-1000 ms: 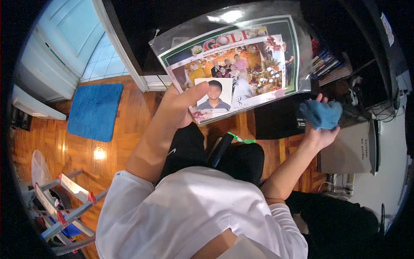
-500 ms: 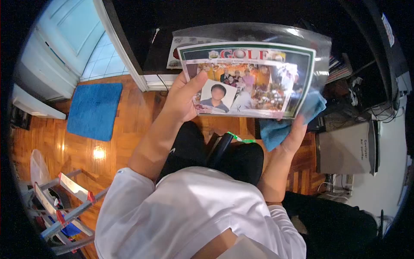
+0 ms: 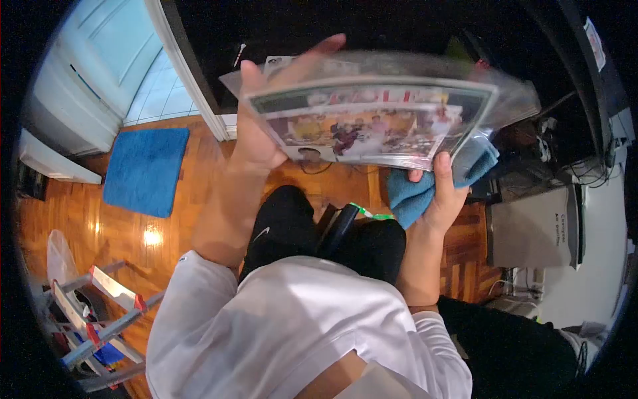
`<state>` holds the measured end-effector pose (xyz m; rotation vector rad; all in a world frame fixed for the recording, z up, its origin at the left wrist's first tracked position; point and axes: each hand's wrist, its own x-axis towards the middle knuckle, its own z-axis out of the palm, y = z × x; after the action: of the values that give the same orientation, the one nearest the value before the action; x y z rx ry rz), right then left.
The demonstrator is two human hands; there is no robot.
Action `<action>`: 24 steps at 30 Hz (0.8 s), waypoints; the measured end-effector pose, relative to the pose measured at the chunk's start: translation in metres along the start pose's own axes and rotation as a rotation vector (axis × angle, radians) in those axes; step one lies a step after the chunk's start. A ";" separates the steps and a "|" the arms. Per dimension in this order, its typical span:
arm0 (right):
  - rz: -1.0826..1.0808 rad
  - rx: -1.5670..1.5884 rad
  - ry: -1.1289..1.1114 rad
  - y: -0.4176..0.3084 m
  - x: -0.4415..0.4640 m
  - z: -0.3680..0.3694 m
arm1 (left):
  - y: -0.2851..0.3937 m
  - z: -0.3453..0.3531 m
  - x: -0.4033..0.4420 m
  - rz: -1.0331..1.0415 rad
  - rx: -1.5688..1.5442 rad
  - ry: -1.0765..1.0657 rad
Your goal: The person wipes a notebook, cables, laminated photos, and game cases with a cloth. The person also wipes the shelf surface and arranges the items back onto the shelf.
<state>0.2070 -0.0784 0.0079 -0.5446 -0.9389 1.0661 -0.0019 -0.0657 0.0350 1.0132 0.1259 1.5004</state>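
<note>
A printed photo sheet with a green border and "GOLF" heading (image 3: 372, 130), blurred by motion, is in a clear plastic sleeve (image 3: 512, 96) in front of me. Its lower right edge is pinched under the thumb of my right hand (image 3: 444, 199). A blue cloth (image 3: 405, 193) is bunched in that same hand, behind the sheet. My left hand (image 3: 259, 133) is at the sheet's left edge, with thumb and a finger stretched apart. Part of that hand is hidden behind the sheet.
A dark cabinet (image 3: 279, 26) stands ahead. A blue mat (image 3: 146, 171) lies on the wooden floor (image 3: 126, 243). Left is a folded step ladder (image 3: 116, 326); right is an air purifier box (image 3: 531, 229). A dark cylindrical object (image 3: 337, 229) lies between my legs.
The sheet has tipped back and flattened in view. My left hand has loosened from its left side and spread its fingers upward. My right hand and the cloth have shifted slightly left.
</note>
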 end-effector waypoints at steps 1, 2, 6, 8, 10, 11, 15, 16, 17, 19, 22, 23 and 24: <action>0.027 0.023 0.032 -0.004 0.001 0.003 | 0.001 -0.004 -0.001 0.017 -0.036 -0.048; 0.056 0.045 0.063 -0.006 0.001 0.004 | 0.001 -0.005 -0.003 -0.009 -0.016 0.012; 0.173 0.009 0.051 -0.003 0.007 0.003 | -0.005 -0.025 -0.013 -0.125 -0.074 0.027; 0.214 0.027 0.045 0.000 0.009 -0.001 | -0.012 -0.021 -0.020 -0.124 0.316 0.181; 0.256 0.130 0.017 0.003 0.012 -0.008 | -0.011 -0.019 -0.020 -0.160 0.026 0.057; 0.280 0.205 0.004 0.006 0.013 -0.011 | -0.015 -0.023 -0.018 -0.157 -0.202 -0.026; 0.320 0.313 0.010 0.015 0.008 -0.002 | -0.081 -0.052 -0.029 -0.539 -1.083 0.265; 0.311 0.304 0.025 0.017 0.007 0.003 | -0.098 -0.052 -0.037 -0.556 -0.384 0.035; 0.292 0.270 0.044 0.019 0.006 0.007 | -0.114 -0.053 -0.046 -0.509 0.318 -0.176; 0.269 0.206 0.052 0.022 0.006 0.007 | -0.096 -0.001 -0.047 -0.569 0.325 -0.159; 0.238 0.191 0.057 0.026 0.005 0.002 | -0.102 0.004 -0.047 -0.348 0.756 -0.100; 0.224 0.202 0.047 0.027 0.005 -0.001 | -0.102 0.007 -0.046 -0.402 0.873 0.010; 0.205 0.190 0.076 0.029 0.005 0.001 | -0.104 0.007 -0.047 -0.264 0.991 0.010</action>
<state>0.1930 -0.0615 -0.0123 -0.5277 -0.7169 1.2946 0.0740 -0.0847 -0.0481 1.6754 1.0445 1.1733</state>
